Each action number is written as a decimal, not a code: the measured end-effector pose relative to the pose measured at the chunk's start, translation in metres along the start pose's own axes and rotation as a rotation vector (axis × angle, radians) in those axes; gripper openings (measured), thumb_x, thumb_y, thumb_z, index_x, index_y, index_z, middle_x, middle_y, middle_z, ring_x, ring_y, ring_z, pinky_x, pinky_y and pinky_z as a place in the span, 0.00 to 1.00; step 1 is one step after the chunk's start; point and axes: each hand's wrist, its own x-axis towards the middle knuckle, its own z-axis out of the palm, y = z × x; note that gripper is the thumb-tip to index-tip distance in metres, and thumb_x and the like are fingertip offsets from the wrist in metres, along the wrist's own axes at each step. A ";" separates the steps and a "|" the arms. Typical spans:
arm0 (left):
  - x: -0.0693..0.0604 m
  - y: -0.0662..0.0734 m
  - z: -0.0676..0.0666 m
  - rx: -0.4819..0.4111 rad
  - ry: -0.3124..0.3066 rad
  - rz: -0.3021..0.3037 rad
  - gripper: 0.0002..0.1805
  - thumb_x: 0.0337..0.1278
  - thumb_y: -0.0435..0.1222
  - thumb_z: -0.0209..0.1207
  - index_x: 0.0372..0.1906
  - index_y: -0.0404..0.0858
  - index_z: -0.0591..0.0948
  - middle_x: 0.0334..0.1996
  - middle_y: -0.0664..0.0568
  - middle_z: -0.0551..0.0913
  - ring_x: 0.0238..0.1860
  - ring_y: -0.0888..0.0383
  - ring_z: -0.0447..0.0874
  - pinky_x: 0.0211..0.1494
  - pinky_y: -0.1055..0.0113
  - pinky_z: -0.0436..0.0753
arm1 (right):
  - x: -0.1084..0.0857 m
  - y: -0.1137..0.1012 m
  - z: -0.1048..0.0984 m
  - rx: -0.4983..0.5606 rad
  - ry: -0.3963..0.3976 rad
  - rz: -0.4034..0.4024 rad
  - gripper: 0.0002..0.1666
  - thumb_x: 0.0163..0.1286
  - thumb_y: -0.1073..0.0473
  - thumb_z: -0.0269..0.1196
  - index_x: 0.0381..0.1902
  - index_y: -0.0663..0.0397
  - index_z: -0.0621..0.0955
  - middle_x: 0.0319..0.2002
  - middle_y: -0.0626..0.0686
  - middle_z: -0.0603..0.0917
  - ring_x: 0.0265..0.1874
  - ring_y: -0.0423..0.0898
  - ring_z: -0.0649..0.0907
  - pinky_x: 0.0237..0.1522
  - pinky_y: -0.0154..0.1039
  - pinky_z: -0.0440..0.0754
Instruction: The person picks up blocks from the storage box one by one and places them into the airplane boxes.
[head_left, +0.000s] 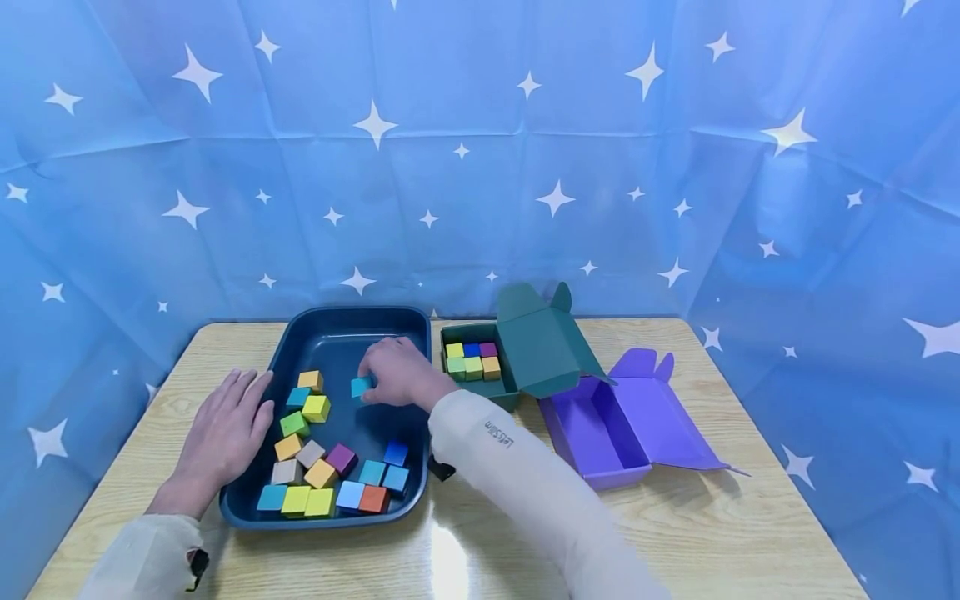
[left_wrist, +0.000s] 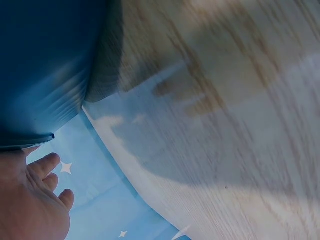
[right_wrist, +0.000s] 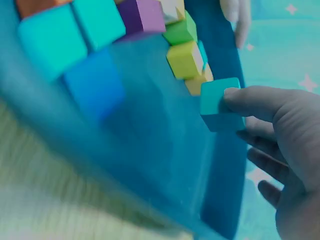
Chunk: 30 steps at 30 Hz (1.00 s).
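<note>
Over the dark blue tray (head_left: pixel 352 321), my right hand (head_left: pixel 401 372) pinches a teal cube (head_left: pixel 360 387). In the right wrist view the thumb of the right hand (right_wrist: pixel 295 150) presses one face of the teal cube (right_wrist: pixel 220 105), and the other fingers are partly behind it. My left hand (head_left: pixel 225 429) rests at the tray's left rim with its fingers extended; the left wrist view shows the left hand (left_wrist: pixel 32 200) beside the tray wall (left_wrist: pixel 45 100). Several coloured cubes, among them a yellow cube (head_left: pixel 316 408) and a purple cube (head_left: pixel 341 459), lie in the tray's left and near parts.
An open green box (head_left: pixel 510 396) with several cubes in two rows stands right of the tray, its lid folded to the right. Farther right is an open purple box (head_left: pixel 611 479), lid also spread rightward. A blue star-patterned cloth (head_left: pixel 480 183) hangs behind the wooden table (head_left: pixel 712 533).
</note>
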 end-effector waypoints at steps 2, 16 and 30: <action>0.000 0.000 0.000 -0.002 0.003 0.001 0.30 0.76 0.46 0.39 0.73 0.34 0.59 0.71 0.30 0.59 0.76 0.35 0.46 0.73 0.34 0.53 | -0.006 0.010 -0.005 0.005 0.016 0.004 0.18 0.65 0.43 0.65 0.49 0.39 0.85 0.57 0.42 0.81 0.62 0.43 0.73 0.74 0.46 0.63; -0.001 0.002 0.000 -0.004 -0.001 -0.002 0.30 0.76 0.46 0.39 0.74 0.34 0.59 0.71 0.30 0.59 0.76 0.34 0.46 0.73 0.34 0.52 | -0.055 0.094 -0.045 0.039 0.048 0.044 0.20 0.66 0.45 0.64 0.52 0.45 0.83 0.58 0.46 0.81 0.65 0.49 0.72 0.73 0.51 0.62; 0.000 -0.002 0.002 -0.001 0.014 0.007 0.30 0.76 0.46 0.39 0.73 0.34 0.59 0.71 0.30 0.60 0.75 0.34 0.47 0.72 0.34 0.53 | -0.070 0.127 -0.021 0.082 0.009 0.120 0.21 0.66 0.47 0.65 0.55 0.47 0.83 0.59 0.49 0.82 0.64 0.50 0.74 0.73 0.52 0.63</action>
